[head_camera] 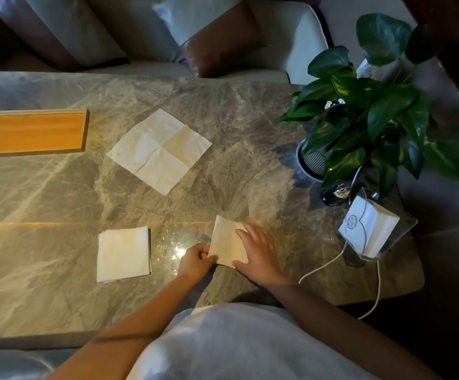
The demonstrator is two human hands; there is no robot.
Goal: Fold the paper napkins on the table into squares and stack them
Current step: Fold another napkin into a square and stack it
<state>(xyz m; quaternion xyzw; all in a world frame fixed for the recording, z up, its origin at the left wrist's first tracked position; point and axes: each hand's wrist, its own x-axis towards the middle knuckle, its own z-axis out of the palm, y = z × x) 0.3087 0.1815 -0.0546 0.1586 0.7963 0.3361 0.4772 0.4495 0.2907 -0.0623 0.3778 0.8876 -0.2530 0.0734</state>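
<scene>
A folded cream napkin (225, 244) lies on the marble table (58, 201) near its front edge. My left hand (196, 260) pinches its near left corner. My right hand (258, 252) rests flat on its right side with fingers spread, covering part of it. To the left sits a stack of folded square napkins (124, 253). Further back, an unfolded napkin (159, 150) lies flat with crossed crease lines showing.
A wooden tray (30, 132) sits at the back left. A potted plant (360, 119) stands at the right, with a clear napkin holder (371, 229) and a white cable (332, 261) in front of it. A sofa with cushions (217, 37) lies beyond the table.
</scene>
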